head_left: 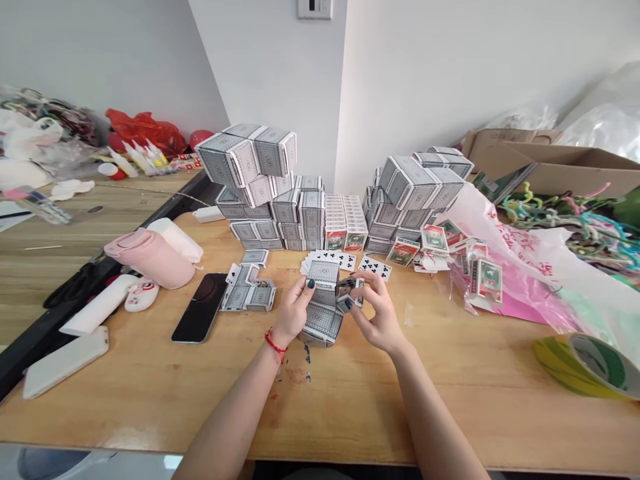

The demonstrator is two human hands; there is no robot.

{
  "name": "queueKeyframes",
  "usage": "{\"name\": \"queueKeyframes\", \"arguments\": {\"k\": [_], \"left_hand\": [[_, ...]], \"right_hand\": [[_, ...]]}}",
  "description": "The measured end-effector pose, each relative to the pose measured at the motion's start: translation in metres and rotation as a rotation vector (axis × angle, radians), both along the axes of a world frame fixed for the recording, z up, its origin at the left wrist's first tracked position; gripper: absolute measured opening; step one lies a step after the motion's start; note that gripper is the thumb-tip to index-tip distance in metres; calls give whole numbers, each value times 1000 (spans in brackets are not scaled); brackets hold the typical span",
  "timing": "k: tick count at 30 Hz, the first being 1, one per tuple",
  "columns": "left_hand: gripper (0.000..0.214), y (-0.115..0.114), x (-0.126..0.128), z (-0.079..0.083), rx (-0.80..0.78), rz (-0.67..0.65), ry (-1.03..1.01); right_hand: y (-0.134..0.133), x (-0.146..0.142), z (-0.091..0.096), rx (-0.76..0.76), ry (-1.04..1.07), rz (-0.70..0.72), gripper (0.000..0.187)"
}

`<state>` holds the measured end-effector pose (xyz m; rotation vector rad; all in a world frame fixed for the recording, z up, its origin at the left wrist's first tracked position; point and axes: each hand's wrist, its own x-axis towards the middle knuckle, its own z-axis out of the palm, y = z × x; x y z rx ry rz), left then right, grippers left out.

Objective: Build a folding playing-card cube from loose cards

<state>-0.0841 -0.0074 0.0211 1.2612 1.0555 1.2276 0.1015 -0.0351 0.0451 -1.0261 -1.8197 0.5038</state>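
A block folded from grey-patterned playing cards (pixel 323 319) stands on the table in front of me. My left hand (pixel 294 312) grips its left side, the thumb lying on the card back. At the block's right side, my right hand (pixel 377 312) pinches a bent playing card (pixel 346 304) between thumb and fingers; part of it is hidden by the fingers. Loose playing cards (pixel 336 259) lie face up just behind the block. Folded card pieces (pixel 250 293) rest to the left, beside a black phone (pixel 200 308).
Stacked card blocks (pixel 300 213) rise at the back left, more card blocks (pixel 415 187) at the back right. Card boxes (pixel 345 223) stand between them. A pink tumbler (pixel 150 259) lies left. Yellow-green tape (pixel 565 363), plastic bags (pixel 520 267) and a cardboard box (pixel 565 167) sit right.
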Motion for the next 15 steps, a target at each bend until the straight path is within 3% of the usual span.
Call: {"name": "queueKeyframes", "arguments": {"k": [6, 15], "left_hand": [[37, 6, -1, -7, -59, 10, -111], [32, 7, 2, -5, -108, -1, -232]], "right_hand": [[-1, -1, 2, 23, 15, -2, 8], [-1, 0, 1, 17, 57, 1, 10]]}}
